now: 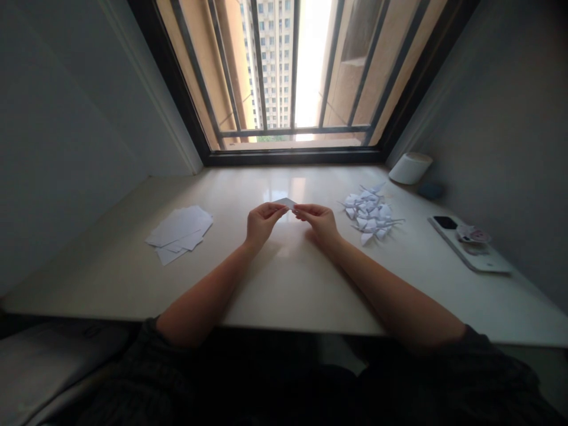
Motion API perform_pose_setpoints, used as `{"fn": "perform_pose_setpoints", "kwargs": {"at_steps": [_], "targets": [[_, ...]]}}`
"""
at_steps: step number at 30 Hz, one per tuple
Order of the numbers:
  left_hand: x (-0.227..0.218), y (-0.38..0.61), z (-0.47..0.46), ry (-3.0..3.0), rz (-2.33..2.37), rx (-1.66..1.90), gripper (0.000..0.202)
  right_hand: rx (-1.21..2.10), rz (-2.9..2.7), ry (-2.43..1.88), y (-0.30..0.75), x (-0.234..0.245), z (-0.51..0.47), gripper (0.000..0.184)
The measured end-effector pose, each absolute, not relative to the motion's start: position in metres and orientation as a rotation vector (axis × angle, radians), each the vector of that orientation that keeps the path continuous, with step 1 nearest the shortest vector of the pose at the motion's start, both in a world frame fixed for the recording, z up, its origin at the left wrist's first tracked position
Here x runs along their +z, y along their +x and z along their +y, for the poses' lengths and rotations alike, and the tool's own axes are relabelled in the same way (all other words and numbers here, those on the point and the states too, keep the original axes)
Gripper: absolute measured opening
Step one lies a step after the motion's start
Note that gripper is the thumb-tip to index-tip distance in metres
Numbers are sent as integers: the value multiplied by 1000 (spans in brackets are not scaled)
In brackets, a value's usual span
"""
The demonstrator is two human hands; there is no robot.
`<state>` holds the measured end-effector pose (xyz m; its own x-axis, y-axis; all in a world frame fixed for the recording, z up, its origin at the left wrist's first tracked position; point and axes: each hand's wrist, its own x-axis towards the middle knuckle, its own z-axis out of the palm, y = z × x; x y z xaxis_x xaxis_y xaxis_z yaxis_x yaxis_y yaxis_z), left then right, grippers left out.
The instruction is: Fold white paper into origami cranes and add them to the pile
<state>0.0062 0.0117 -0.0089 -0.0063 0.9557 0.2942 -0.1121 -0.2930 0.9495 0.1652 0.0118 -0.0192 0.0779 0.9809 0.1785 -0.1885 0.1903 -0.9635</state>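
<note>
Between my two hands, above the middle of the pale tabletop, is a small folded piece of white paper (286, 202). My left hand (264, 220) pinches its left side with thumb and fingers. On the other side, my right hand (318, 219) is closed on the right part of the same paper. The fingers cover much of the paper, so its full shape is hidden. A loose stack of flat white paper sheets (181, 229) lies to the left. Off to the right sits a heap of small folded paper pieces (370, 212), with pointed ends sticking out.
A phone (470, 244) with a ring grip on its back lies at the right. Farther back, a white rounded object (410, 168) and a small dark item (430, 190) stand by the right wall. A barred window (293, 157) closes off the far side.
</note>
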Motion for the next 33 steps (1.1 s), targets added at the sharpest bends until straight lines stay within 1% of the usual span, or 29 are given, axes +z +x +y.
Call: {"fn": "perform_pose_setpoints", "kwargs": {"at_steps": [13,21,33], "targets": [[-11,5,12,1427,912,1491,25,1157,-1059,-889,164,-17,11,31],[-10,6,11,1436,918,1505,24,1146,-1039,-938,165,-21,14,31],[-9,3,9,1528,954,1539,24,1276,-995,-919,164,-23,15,29]]}}
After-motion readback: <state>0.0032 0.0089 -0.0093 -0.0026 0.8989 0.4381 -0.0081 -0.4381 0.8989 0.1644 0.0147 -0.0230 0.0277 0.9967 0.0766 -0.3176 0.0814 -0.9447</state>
